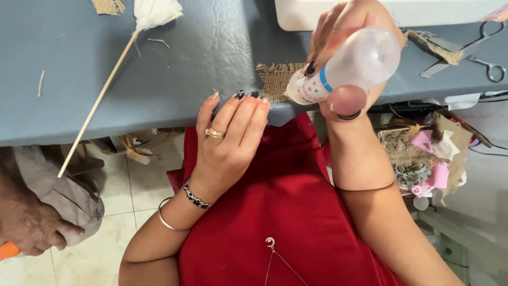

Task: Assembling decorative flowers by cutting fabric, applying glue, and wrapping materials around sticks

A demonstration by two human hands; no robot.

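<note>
My right hand [346, 58] tips the clear plastic glue bottle [344, 71] nozzle-down onto the frayed burlap square [275, 79], while my left hand [230, 140], fingers loose at seven o'clock, should pin it steady on the grey tabletop [174, 58].

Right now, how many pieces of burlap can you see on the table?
3: one by the glue bottle's tip, one at the top left edge, one frayed strip beside the scissors. More may be hidden.

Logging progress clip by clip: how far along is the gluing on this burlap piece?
Done: a small frayed burlap square lies cut on the blue table, scissors set aside. In hand: the right hand tips a glue bottle nozzle-down onto it; the left hand rests at the table edge beside it. Left: no glue visible yet; the stick with white cloth lies apart.
</note>
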